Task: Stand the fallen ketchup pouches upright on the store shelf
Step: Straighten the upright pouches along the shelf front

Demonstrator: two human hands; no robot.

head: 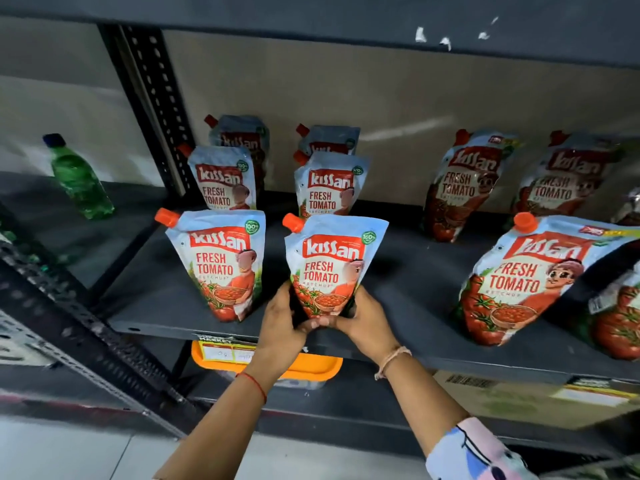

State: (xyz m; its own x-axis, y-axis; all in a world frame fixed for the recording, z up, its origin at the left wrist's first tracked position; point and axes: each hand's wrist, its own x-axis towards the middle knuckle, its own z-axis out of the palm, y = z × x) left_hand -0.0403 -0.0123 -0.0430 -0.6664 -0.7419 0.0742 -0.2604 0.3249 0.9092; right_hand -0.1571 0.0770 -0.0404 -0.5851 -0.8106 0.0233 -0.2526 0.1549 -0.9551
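Observation:
A ketchup pouch (330,265) with an orange cap stands upright at the front edge of the dark shelf (415,282). My left hand (282,320) grips its lower left side and my right hand (363,320) grips its lower right side, thumbs meeting under its base. Beside it on the left a second pouch (220,261) stands upright. Behind these, two rows of smaller-looking pouches (221,178) (329,183) stand upright. To the right, larger pouches (465,181) (530,275) (568,174) stand leaning a little.
A green plastic bottle (78,178) stands on the neighbouring shelf at the left, past a black perforated upright (156,109). An orange container (270,365) and a cardboard box (519,400) sit on the shelf below. Another shelf board (311,15) runs overhead.

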